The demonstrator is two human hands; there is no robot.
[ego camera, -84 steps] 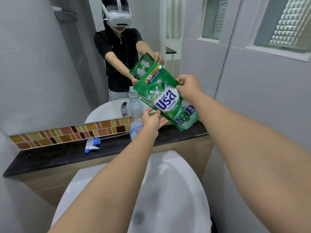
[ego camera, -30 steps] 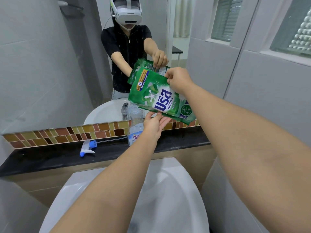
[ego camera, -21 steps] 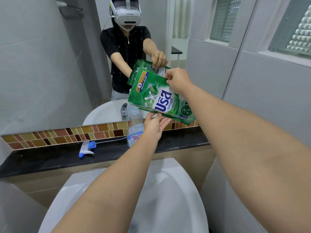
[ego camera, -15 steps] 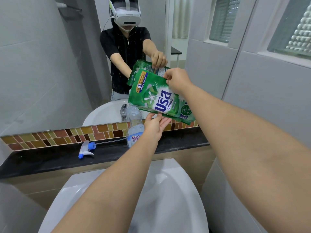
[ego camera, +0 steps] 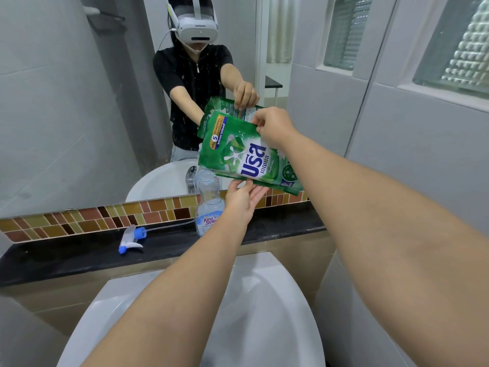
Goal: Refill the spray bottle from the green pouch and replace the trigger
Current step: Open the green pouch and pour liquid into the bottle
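Head view. The green pouch point(ego camera: 244, 157) is held tilted in the air above the black ledge point(ego camera: 79, 255), its lower left corner directly over the open neck of the clear spray bottle point(ego camera: 209, 205), which stands upright on the ledge against the mosaic tile strip point(ego camera: 79, 221). The right hand point(ego camera: 274, 125) pinches the pouch's raised upper edge between thumb and fingers. The left hand point(ego camera: 242, 198) lies under the pouch's lower edge, palm up with fingers loosely spread, touching its underside just right of the bottle. The trigger point(ego camera: 131, 239), white with blue parts and a clear dip tube, lies on its side on the ledge, well to the left of the bottle and apart from both hands. Both forearms reach over the white basin point(ego camera: 264, 313). The mirror point(ego camera: 66, 102) behind the ledge repeats the pouch and hands.
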